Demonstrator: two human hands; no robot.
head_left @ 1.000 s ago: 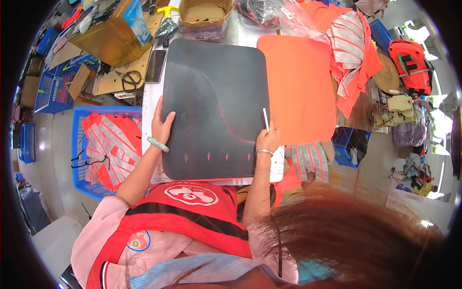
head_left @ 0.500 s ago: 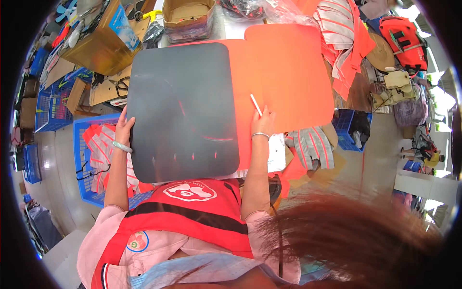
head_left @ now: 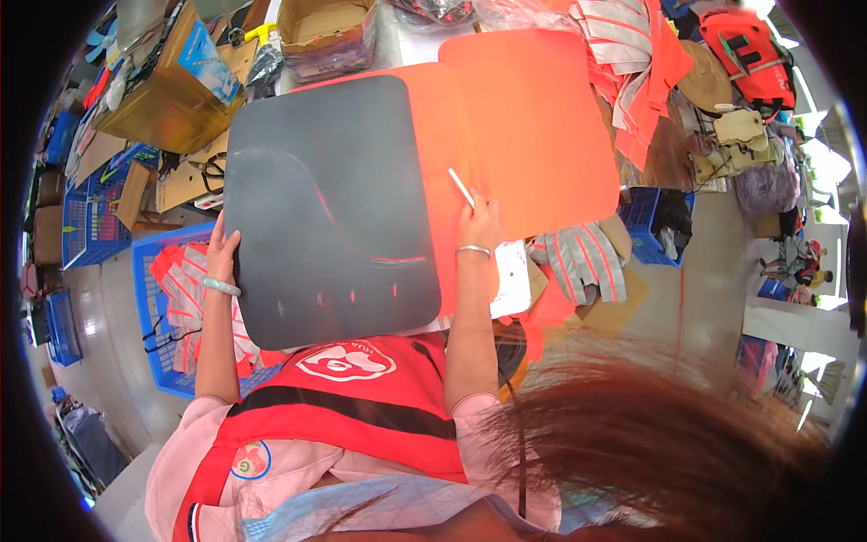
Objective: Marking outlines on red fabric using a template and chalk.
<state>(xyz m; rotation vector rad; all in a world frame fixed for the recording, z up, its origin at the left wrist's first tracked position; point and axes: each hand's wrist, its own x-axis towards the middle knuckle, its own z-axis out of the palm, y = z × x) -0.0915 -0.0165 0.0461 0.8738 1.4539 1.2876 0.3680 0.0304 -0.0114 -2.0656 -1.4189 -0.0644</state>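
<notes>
dark board (head_left: 330, 208): count 1. i see it over an orange layer, turned slightly, its near edge close to the red apron (head_left: 312, 429).
left hand (head_left: 223, 257): at the board's left rim, thumb over the edge, fingers alongside. i cannot tell if it grasps or only steadies.
right hand (head_left: 483, 226): grasping the white stick (head_left: 461, 188), above the orange surface, near the board's right edge but apart from it.
board handling, my call: keep it flat and square to the orange layer, spread the left hand's pressure along the rim so it can't pivot.
stick handling, my call: keep the tip raised while the board shifts, hold it low near the fingers for control, avoid stray strokes.
board marks, my call: keep palms off them, they look easy to smear.
line on board (head_left: 325, 203): 1 long curve, pale at top, red lower down.
short marks: 4 in a row near the board's lower edge, the leftmost palest.
orange sheets (head_left: 533, 131): 2 by my count, 1 right of the board, 1 partly under it; overlap makes the join unclear.
bangles: 2, 1 green (head_left: 221, 286) on the left wrist, 1 metal on the right.
blue baskets (head_left: 143, 298): at least 4.
striped pieces (head_left: 181, 289): piled, can't count.
cardboard box (head_left: 325, 56): 1, open.
red backpack (head_left: 750, 68): 1.
</notes>
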